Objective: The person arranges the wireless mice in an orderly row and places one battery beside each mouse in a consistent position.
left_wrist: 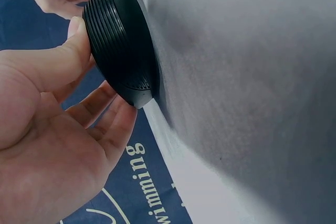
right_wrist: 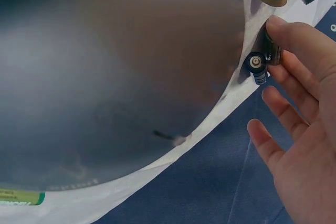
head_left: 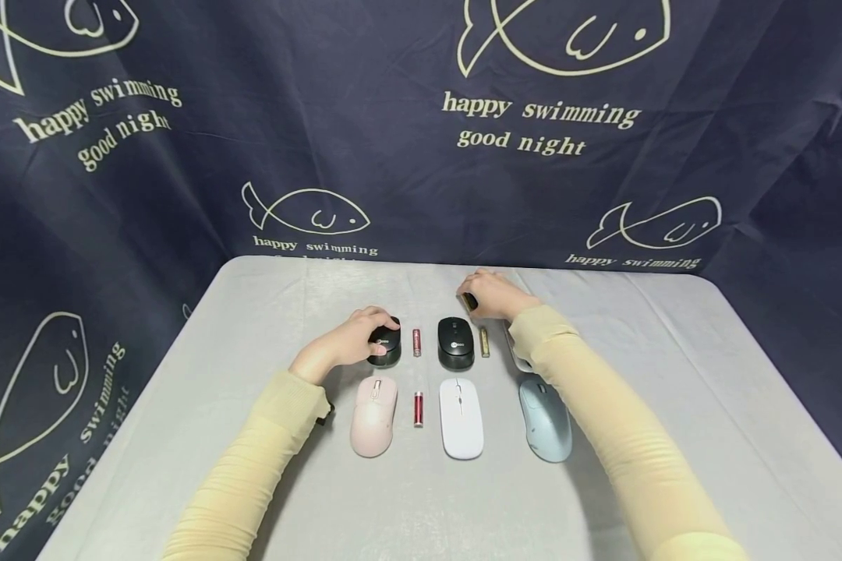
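Observation:
My left hand (head_left: 351,338) grips a black computer mouse (head_left: 386,352) at the left of the back row. In the left wrist view, thumb and fingertips lie along the ribbed side of this mouse (left_wrist: 118,45). Near the table's far edge, my right hand (head_left: 494,296) pinches a dark and gold battery (right_wrist: 274,51) between thumb and forefinger, the other fingers spread. A second battery (right_wrist: 256,62) shows its end right beside the pinched one. A gold battery (head_left: 484,343) lies just in front of the right hand, beside another black mouse (head_left: 456,343).
Pink (head_left: 374,417), white (head_left: 461,419) and blue (head_left: 546,421) mice form the front row. Red batteries lie in the column between, one at the back (head_left: 417,343), one in front (head_left: 418,410). A pale mouse (head_left: 515,354) is partly hidden by the right sleeve. A green battery (right_wrist: 23,196) shows in the right wrist view.

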Demonstrator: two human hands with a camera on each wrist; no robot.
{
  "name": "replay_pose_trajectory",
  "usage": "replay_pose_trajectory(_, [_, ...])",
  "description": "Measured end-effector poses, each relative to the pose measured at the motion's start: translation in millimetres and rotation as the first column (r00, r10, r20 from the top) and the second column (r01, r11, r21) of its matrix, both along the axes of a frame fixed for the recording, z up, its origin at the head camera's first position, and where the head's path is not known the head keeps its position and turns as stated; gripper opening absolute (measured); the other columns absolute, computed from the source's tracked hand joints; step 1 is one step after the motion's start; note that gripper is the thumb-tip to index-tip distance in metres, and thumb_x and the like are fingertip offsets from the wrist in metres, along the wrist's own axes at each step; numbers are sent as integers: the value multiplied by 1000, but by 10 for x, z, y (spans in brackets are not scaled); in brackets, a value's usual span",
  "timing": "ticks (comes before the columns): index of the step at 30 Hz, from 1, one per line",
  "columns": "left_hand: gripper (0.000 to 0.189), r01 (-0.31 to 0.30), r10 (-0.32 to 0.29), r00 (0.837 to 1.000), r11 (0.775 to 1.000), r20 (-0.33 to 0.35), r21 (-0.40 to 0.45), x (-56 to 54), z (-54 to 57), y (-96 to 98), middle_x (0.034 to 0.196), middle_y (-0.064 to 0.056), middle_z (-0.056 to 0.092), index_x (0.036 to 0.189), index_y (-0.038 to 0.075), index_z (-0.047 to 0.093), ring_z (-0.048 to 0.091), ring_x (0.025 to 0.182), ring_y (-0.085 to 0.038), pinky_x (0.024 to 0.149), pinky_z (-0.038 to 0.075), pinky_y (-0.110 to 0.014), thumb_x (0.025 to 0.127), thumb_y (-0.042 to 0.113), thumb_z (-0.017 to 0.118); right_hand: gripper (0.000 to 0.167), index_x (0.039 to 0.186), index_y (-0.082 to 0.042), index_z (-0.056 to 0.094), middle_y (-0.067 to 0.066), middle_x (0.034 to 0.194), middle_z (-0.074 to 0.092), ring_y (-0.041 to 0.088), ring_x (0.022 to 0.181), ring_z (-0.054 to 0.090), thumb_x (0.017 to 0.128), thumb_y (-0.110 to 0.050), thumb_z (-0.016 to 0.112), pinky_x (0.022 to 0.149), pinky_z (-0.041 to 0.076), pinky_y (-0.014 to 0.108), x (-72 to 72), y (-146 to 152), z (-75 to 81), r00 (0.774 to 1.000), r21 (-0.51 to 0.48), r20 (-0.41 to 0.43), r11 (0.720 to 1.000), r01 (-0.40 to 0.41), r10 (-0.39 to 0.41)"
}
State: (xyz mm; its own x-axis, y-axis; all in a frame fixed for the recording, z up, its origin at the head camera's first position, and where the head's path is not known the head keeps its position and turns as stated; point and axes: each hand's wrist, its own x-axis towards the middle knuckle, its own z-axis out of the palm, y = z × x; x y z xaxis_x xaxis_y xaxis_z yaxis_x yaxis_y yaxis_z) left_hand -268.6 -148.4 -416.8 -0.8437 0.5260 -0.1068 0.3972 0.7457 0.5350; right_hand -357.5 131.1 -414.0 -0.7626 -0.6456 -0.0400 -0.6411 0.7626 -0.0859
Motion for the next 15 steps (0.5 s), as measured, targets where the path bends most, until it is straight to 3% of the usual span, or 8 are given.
replay_pose_trajectory(9, [43,2,-2,1000,1000,-3,-1,0,-5,-3,138,-16,44,128,6,56,37,128,-36,108,31,-48,86,9,66,49,115,-4,66,12,120,63,31,115,51,69,-16,79,97,41,49,33,39,100,1000,-23,-24,1000,-13,13])
replay_pose_trajectory(15, [43,2,-2,1000,1000,-7,-1,-1,-6,-1,137,-16,44,128,6,56,38,128,-36,108,30,-48,86,8,66,49,113,-5,67,10,120,63,30,108,51,67,-16,78,85,44,46,79,96,183,999,-54,-41,999,-10,8])
